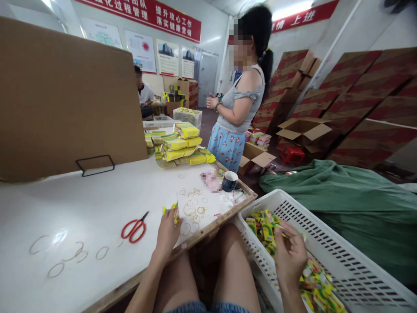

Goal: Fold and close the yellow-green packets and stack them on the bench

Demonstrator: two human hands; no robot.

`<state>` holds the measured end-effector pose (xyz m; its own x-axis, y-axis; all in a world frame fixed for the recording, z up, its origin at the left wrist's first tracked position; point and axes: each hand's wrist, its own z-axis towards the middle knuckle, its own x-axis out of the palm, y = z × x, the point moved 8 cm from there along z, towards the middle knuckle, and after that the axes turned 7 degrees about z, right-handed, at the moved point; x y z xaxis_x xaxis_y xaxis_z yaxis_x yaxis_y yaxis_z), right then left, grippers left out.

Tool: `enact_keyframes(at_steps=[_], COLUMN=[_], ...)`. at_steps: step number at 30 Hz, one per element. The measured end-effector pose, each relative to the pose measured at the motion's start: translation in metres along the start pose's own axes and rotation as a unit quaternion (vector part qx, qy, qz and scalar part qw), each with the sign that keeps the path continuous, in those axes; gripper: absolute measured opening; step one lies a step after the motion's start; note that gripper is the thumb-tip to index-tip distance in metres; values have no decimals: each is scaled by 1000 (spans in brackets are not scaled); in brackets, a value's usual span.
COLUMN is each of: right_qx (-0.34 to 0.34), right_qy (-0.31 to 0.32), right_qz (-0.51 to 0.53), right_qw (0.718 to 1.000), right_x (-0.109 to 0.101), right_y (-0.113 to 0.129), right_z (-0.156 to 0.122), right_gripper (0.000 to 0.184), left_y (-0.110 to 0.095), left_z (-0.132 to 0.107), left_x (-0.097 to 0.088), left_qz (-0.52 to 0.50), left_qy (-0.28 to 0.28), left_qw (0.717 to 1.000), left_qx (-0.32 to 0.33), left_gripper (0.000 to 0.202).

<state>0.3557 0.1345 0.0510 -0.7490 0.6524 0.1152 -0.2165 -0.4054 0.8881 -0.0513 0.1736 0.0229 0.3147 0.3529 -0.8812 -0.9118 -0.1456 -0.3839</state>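
Note:
My left hand [167,232] is over the white table, closed around a few small yellow-and-green packets [176,214] that stick up past the fingers. My right hand [291,254] reaches into a white plastic basket [329,230] at my right side. Its fingers are curled, with thumb and forefinger at a small yellow packet; the palm side is partly hidden. Many more yellow packets [267,230] lie loose in the basket. Rubber bands [192,211] are scattered on the table just beyond my left hand. Red-handled scissors [134,229] lie to its left.
Yellow packs [182,143] are piled at the table's far end. A dark mug [230,181] stands near the right corner. A big cardboard sheet [71,100] rises on the left. One person [243,95] stands beyond the table, another sits farther back. Green cloth [342,204] lies beyond the basket.

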Motion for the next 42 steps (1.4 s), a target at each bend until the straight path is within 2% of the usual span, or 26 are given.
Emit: enact_keyframes(at_steps=[5, 10, 14, 20, 24, 27, 30, 31, 32, 34, 35, 38, 40, 42], right_qx=[57, 80, 108, 130, 127, 103, 46, 24, 4, -24, -29, -4, 16, 6], right_qy=[80, 134, 168, 200, 219, 245, 299, 318, 335, 353, 357, 373, 382, 366], right_qz=[7, 3, -4, 1, 15, 19, 30, 33, 35, 40, 43, 59, 73, 69], right_qw=[995, 988, 980, 971, 967, 964, 953, 947, 942, 934, 933, 926, 921, 928], right_x=[22, 41, 50, 64, 73, 82, 99, 106, 112, 120, 122, 123, 123, 121], right_y=[-10, -9, -13, -10, -1, 12, 33, 41, 48, 59, 63, 63, 62, 64], right_z=[-25, -33, -44, -63, -76, -88, -103, -107, -111, -116, -117, -121, -123, -119], right_gripper=[34, 33, 34, 33, 32, 28, 27, 29, 33, 38, 38, 31, 28, 29], left_y=[25, 29, 34, 42, 41, 23, -13, -30, -52, -92, -102, -107, -105, -105], left_z=[13, 13, 12, 19, 26, 16, -16, -29, -43, -71, -83, -100, -101, -96], left_x=[10, 13, 10, 16, 10, -6, -21, -23, -24, -26, -28, -25, -23, -24], left_qz=[91, 133, 151, 124, 65, 4, -49, -78, -150, -261, -294, -344, -358, -366], left_qy=[23, 54, 65, 108, 123, 102, 79, 80, 81, 101, 103, 113, 123, 127], left_qw=[993, 984, 973, 959, 959, 969, 980, 983, 982, 959, 947, 930, 924, 920], left_qx=[-76, -105, -159, -232, -245, -224, -176, -145, -79, 49, 76, 64, 55, 56], left_gripper=[47, 51, 51, 53, 40, 28, 31, 31, 31, 32, 34, 39, 41, 40])
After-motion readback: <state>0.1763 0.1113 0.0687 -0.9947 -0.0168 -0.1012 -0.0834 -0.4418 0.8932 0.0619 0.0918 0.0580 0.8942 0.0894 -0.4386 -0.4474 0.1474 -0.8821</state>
